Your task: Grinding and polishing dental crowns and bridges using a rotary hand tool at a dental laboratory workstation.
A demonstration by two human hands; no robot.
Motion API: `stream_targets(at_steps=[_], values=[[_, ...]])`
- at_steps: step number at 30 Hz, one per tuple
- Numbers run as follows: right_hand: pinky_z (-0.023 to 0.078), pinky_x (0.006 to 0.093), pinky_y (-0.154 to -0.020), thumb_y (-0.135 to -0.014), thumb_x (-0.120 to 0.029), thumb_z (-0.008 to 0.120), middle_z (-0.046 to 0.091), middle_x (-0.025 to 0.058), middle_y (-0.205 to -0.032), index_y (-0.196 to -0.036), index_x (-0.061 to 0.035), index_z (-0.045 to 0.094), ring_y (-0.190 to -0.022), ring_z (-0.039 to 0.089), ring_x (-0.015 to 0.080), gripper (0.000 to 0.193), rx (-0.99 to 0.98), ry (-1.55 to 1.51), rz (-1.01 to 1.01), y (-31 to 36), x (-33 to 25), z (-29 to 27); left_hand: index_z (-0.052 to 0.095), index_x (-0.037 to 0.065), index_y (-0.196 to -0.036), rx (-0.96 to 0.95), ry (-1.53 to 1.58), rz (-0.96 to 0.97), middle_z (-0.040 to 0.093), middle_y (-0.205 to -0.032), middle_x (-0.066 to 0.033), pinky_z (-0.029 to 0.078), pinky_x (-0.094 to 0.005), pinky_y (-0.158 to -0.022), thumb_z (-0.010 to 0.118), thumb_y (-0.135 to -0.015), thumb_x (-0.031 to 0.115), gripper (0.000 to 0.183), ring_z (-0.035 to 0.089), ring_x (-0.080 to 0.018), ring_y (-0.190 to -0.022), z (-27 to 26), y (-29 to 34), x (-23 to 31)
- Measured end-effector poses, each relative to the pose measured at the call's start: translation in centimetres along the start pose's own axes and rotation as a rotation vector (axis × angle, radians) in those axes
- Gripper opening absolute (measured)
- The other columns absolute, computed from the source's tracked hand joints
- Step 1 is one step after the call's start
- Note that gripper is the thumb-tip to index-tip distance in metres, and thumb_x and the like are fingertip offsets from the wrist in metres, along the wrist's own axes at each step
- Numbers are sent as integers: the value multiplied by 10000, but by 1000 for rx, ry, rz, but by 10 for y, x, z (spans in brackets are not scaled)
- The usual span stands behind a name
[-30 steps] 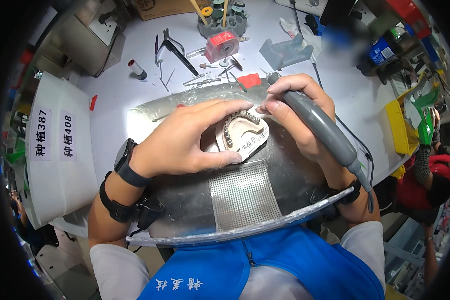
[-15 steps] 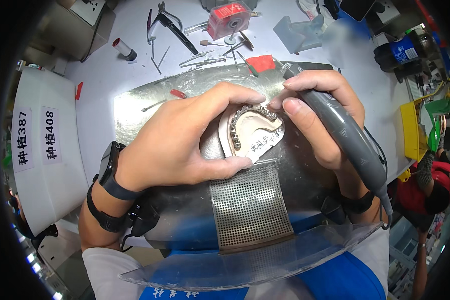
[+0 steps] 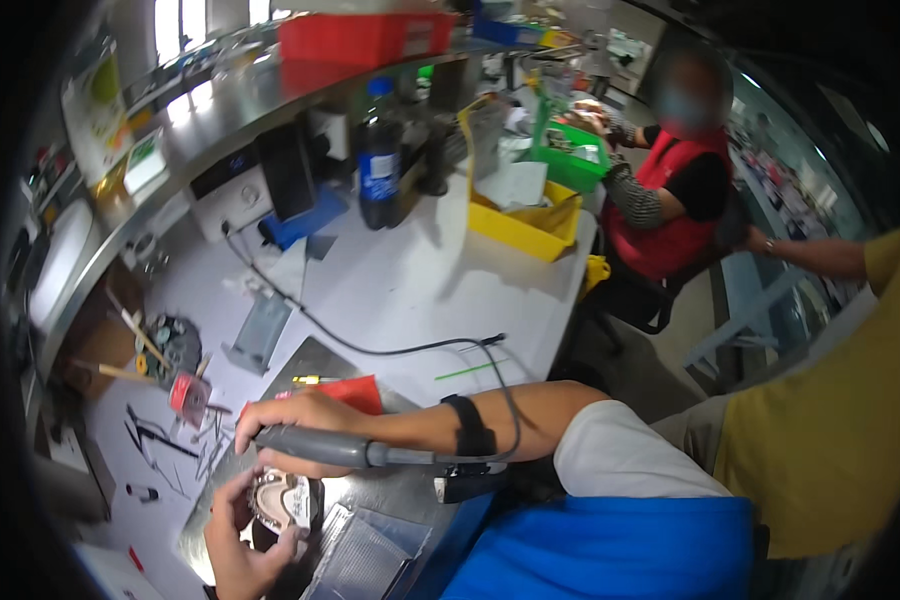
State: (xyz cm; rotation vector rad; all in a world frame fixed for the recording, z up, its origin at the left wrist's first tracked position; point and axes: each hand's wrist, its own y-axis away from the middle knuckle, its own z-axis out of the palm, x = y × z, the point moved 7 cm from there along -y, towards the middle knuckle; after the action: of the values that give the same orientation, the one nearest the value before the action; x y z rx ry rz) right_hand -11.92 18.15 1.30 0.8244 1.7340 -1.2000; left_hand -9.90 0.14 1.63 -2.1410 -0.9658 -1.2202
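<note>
Low in the head view, my left hand (image 3: 232,545) curls its fingers and thumb around a pale plaster dental model (image 3: 292,503). A dark metal framework (image 3: 258,494) runs along the model's tooth arch. Just above it, my right hand (image 3: 305,412) grips a grey corded handpiece (image 3: 320,446), whose working tip I cannot make out. Both hands are over a metal work plate (image 3: 315,362). Beside the model lies a perforated metal grille (image 3: 362,565), partly under a clear shield.
A black cord (image 3: 370,350) loops across the white table. Small tools (image 3: 160,440) and a red-and-clear box (image 3: 188,397) lie left; a dark drink bottle (image 3: 378,180) and yellow bin (image 3: 520,240) stand farther back. One person in red (image 3: 660,225) sits beyond; another in yellow (image 3: 820,410) is close right.
My view has swung to the right, so the hands now appear lower left and the neighbouring people come into sight. Both hands keep hold of the model and the handpiece.
</note>
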Motion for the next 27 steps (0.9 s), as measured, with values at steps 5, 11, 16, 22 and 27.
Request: stream_targets(at_steps=[5, 11, 16, 22, 27], values=[[515, 300, -840, -891, -85, 674, 697, 71, -1063, -1136, -63, 646, -942, 667, 137, 248, 61, -4, -70, -3, -10, -15, 530, -15, -1360, -30, -43, 41, 627, -1260, -148, 519, -321, -934, 781, -832, 107, 597, 622, -213, -1112, -4, -12, 11], [533, 282, -811, -950, -64, 654, 710, 62, -1109, -1175, -64, 672, -936, 653, 108, 226, 55, 39, 22, 4, -18, -18, 454, -51, -1470, -56, -13, 45, 560, -1464, -185, 435, -385, -1108, 721, -883, 185, 687, 582, -273, -1314, -34, -8, 38], [511, 269, -876, -944, -12, 629, 695, 77, -1069, -1158, -29, 661, -975, 644, 96, 216, 58, 53, 23, 9, -40, -17, 404, -108, -1483, -27, 189, 404, 492, -1498, -264, 340, -440, -1201, 625, -959, 127, 615, 467, -349, -1419, -67, -8, 121], [500, 263, -875, -955, -18, 619, 685, 75, -1040, -1157, -12, 647, -992, 655, 117, 204, 87, -98, 189, 7, -32, -14, 289, -120, -1510, 300, -170, 739, 490, -1411, -393, 488, -513, -1075, 573, -897, 717, 1076, 572, -475, -1273, -114, 34, 166], [506, 261, -853, -940, -19, 643, 705, 69, -994, -1130, -18, 665, -933, 672, 121, 191, 97, -41, 160, 4, -24, -16, 242, -71, -1557, 251, -275, 744, 404, -1508, -361, 437, -506, -1125, 507, -884, 674, 1038, 464, -440, -1391, -122, 59, 160]])
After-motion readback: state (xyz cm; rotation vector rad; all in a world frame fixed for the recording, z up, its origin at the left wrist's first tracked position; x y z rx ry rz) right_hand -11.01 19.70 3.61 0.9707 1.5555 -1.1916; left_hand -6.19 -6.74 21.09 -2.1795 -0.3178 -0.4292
